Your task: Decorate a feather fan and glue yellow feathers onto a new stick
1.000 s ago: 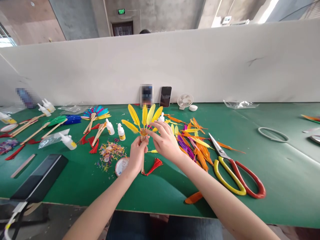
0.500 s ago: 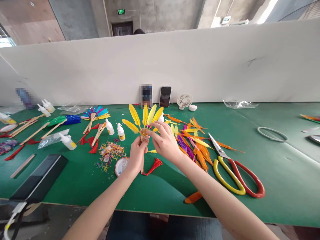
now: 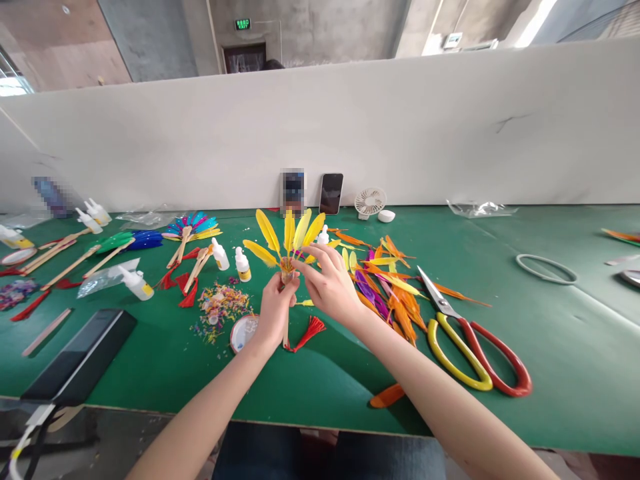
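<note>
Several yellow feathers (image 3: 269, 231) fan out from the top of a wooden stick (image 3: 285, 328), which has a red tassel (image 3: 311, 332) at its lower end. My left hand (image 3: 277, 303) is closed around the stick just below the feathers. At the right side of the fan, my right hand (image 3: 327, 280) has its fingertips at the feather bases; whether they pinch a feather is too small to tell. A pile of orange, purple and yellow feathers (image 3: 400, 300) lies to the right of my right hand.
Large scissors (image 3: 457, 333) lie open at the right. White glue bottles (image 3: 243, 265), colourful bits (image 3: 225, 303), a small dish (image 3: 244, 333) and finished feather fans (image 3: 189, 228) are at the left. A black box (image 3: 80, 357) sits near the front edge; a phone (image 3: 331, 193) leans behind.
</note>
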Demonstrator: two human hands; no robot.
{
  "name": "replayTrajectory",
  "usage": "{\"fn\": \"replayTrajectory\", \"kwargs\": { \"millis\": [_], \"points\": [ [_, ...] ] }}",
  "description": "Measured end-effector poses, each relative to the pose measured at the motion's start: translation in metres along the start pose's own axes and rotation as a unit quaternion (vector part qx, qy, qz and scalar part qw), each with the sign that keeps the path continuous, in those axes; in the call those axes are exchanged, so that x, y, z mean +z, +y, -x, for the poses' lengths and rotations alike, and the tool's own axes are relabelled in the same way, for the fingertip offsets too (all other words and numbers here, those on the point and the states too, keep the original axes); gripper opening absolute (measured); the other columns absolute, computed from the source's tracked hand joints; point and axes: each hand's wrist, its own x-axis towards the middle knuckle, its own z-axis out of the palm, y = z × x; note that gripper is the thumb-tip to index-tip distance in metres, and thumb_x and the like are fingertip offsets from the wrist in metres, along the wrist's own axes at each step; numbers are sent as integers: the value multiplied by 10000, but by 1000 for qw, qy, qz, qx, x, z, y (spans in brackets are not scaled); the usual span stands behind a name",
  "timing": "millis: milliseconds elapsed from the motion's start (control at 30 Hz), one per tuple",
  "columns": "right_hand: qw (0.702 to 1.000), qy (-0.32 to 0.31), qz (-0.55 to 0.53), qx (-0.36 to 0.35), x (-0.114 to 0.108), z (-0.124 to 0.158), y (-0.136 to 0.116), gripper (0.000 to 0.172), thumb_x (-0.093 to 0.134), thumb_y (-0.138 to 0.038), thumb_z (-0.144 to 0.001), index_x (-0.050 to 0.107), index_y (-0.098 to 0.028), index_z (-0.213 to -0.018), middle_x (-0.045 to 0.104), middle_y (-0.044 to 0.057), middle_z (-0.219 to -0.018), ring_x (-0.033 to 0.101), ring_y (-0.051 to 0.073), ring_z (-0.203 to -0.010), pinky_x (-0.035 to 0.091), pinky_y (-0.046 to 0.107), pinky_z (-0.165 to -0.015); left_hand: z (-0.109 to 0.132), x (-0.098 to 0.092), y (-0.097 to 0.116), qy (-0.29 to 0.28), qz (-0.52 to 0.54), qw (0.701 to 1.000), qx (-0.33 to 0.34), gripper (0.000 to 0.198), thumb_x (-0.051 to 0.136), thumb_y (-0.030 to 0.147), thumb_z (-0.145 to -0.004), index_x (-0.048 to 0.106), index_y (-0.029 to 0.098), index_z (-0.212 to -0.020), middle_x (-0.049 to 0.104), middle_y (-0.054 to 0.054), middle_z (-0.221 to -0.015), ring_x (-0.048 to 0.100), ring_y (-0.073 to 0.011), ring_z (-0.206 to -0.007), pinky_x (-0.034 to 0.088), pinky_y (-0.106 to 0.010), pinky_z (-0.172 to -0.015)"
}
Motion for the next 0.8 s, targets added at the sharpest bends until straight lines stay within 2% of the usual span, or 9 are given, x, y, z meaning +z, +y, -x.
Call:
{"fn": "replayTrajectory", "kwargs": {
  "millis": [800],
  "points": [
    [1000,-8,-4,14,1,1,0,349,378,-106,-789,575,-222,-1053,485,121,-1088,388,262,-1077,403,465,-844,1,-1,-3,-7,2,1000,6,306,616,393,-661,403,178,-610,299,77,-521,279,-45,-449,217,-231,-450]
  ]
}}
